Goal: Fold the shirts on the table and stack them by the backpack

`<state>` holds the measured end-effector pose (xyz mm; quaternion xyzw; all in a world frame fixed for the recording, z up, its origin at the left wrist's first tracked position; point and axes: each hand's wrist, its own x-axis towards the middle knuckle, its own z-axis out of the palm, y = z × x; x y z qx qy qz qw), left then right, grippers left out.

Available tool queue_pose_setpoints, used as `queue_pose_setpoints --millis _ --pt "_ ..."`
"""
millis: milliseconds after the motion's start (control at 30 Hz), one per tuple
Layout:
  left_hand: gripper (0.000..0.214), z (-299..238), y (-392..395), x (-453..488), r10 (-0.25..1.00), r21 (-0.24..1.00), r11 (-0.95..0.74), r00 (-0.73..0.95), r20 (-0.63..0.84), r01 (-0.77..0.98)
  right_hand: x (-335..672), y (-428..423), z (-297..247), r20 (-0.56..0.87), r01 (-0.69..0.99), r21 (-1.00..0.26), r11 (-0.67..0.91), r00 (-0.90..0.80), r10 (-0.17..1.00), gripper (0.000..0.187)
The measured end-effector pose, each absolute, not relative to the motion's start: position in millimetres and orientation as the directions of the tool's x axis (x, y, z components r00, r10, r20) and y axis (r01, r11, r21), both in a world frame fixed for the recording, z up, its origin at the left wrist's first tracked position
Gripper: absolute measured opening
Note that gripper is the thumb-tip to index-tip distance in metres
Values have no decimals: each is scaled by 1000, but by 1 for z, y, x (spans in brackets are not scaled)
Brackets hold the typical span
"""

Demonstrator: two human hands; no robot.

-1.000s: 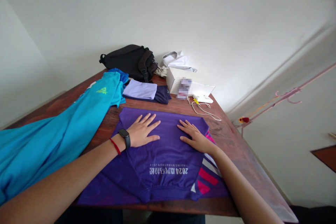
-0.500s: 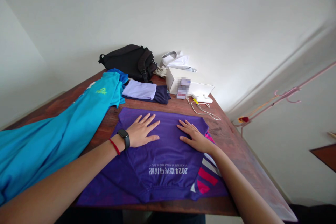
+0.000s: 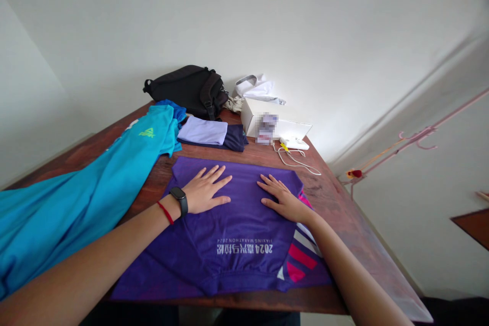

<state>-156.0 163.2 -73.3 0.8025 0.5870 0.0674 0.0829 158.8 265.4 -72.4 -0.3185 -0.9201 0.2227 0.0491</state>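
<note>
A purple shirt lies spread on the wooden table in front of me. White lettering on it reads upside down, and pink and white stripes show at its right side. My left hand rests flat on the upper left of the cloth, fingers spread, with a black band and a red string at the wrist. Flat on the upper right lies my right hand, its fingers stretched and a little apart. Neither hand grips the fabric. Parts of the shirt are hidden beneath my hands and forearms.
Along the left, a bright blue garment stretches across the table. Beyond the shirt lie folded lilac and navy clothes, a black backpack, a white box and a white cable. A pink rack stands right.
My left hand has shifted very slightly to the left on the shirt. The right hand and the other things look the same.
</note>
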Motion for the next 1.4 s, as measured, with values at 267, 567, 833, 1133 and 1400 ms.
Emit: queue_pose_setpoints --millis 267,567,833,1133,1400 --pt "73 -64 171 -186 974 159 -216 223 -28 963 164 269 -68 186 611 -454 649 -647 739 53" --pt "50 -47 161 -176 979 92 -197 191 69 976 164 266 -60 167 695 -410 591 -579 798 45" --pt "48 -42 157 -173 990 12 -135 134 39 991 164 267 -63 137 693 -418 587 -591 795 48" --pt "43 -39 157 -170 992 -5 -114 114 56 993 165 271 -70 258 656 -389 647 -596 760 40" --pt "43 -39 156 -168 993 3 -107 107 56 994 162 268 -65 232 633 -435 640 -608 760 35"
